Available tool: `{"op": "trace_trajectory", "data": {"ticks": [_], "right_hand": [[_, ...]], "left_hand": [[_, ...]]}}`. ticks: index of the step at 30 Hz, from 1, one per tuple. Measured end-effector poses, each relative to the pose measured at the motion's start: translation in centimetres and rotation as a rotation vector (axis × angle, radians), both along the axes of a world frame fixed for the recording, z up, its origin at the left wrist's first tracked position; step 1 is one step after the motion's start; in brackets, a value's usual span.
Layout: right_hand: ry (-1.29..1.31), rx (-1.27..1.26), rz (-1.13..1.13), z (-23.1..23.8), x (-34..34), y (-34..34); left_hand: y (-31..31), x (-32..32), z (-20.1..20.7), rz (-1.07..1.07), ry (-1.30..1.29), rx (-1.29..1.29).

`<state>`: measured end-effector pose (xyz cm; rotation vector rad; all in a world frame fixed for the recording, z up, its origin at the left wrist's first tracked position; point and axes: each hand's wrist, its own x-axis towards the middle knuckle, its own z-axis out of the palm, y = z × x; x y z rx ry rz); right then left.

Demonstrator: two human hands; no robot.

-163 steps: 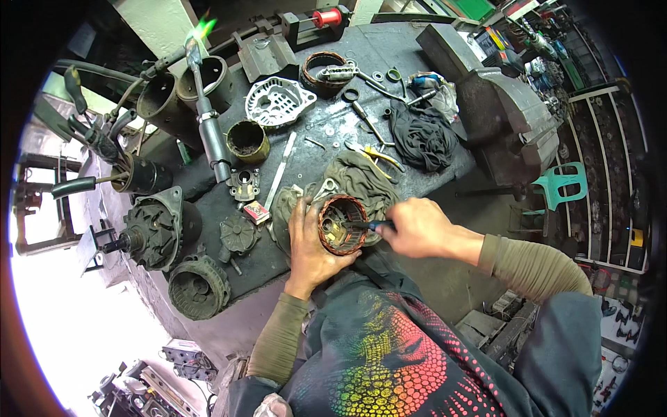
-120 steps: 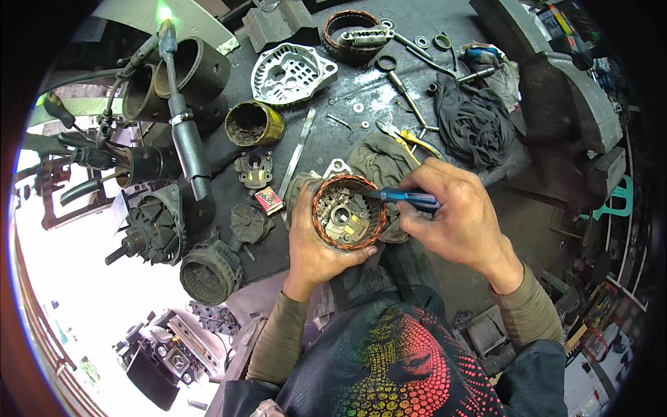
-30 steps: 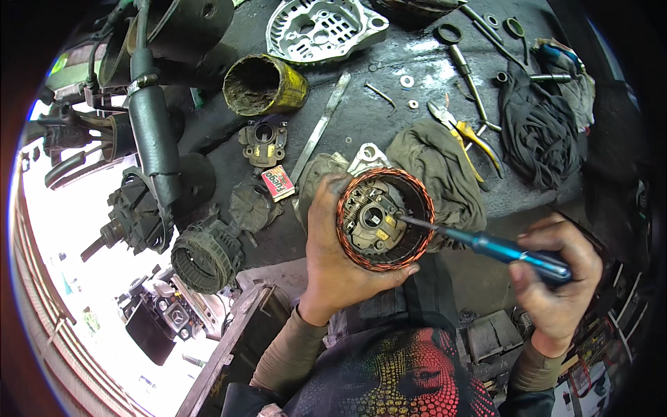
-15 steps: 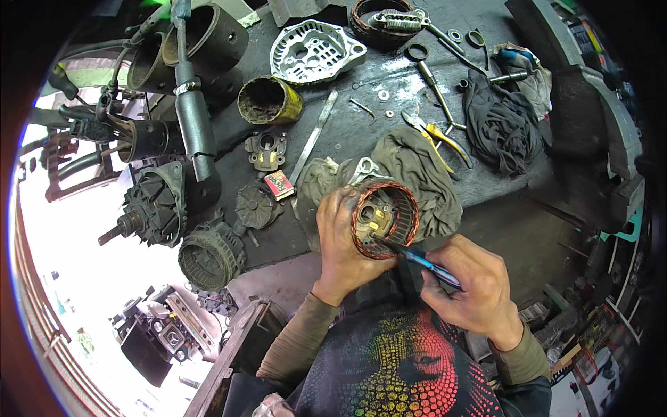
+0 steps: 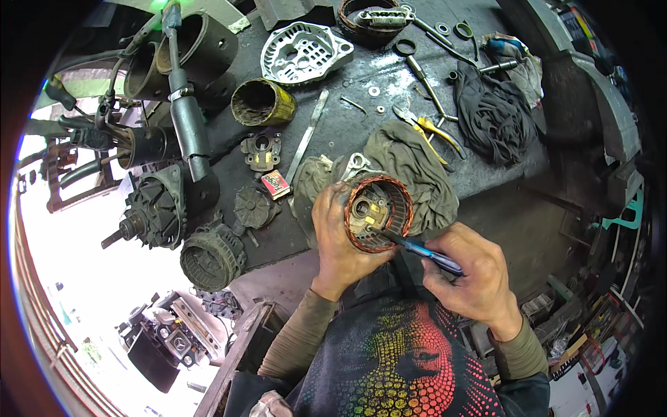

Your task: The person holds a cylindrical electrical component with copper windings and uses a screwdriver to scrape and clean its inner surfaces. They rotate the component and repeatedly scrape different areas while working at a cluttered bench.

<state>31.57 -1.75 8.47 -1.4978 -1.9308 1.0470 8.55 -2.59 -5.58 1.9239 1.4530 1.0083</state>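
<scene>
**Cluttered workbench point(image 5: 340, 139) set the stage as both hands locked on**

Closest of all came the printed dark shirt point(image 5: 389, 361), and just beyond it, the action! The left hand point(image 5: 344, 240) had fingers and thumb curled around a copper-wound ring point(image 5: 401, 208), gripping it from its left and lower sides. And where was that ring? Right by the bench's near edge, its open end up, a brownish plate point(image 5: 377, 210) with a round hole visible inside. In from the right came the right hand point(image 5: 476, 271), closed firmly on the handle of a blue screwdriver point(image 5: 427, 254), whose shaft slanted down into the ring; exactly what the tip touched was too small to tell.

Just behind, a crumpled green-grey rag point(image 5: 417, 170) spread across the bench. Over to the left sat a small red-and-white box point(image 5: 276, 184), with a flat metal strip point(image 5: 309, 135) lying nearby. Yellow-handled pliers point(image 5: 422, 125) rested beside the rag, and a dark cloth point(image 5: 493, 115) was bunched to their right. Further back stood a yellow can point(image 5: 281, 104), tipped onto its side or upright, hard to call, and beyond it lay a silver slotted casing point(image 5: 299, 55). Farthest out, another copper-wrapped hoop point(image 5: 356, 29) held the back row!
</scene>
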Motion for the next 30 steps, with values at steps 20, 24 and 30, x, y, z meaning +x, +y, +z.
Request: {"op": "trace_trajectory", "data": {"ticks": [20, 24, 30], "right_hand": [[-0.146, 0.026, 0.209, 2.3, -0.1, 0.6], [-0.44, -0.204, 0.297, 2.1, 0.0, 0.1], [-0.176, 0.039, 0.216, 2.2, 0.7, 0.3]], "left_hand": [[-0.4, -1.0, -1.1, 0.05, -0.15, -0.182], [-0.1, -0.5, -0.9, 0.028, -0.128, -0.129], [0.8, 0.3, 0.9, 0.0, 0.001, -0.043]]}}
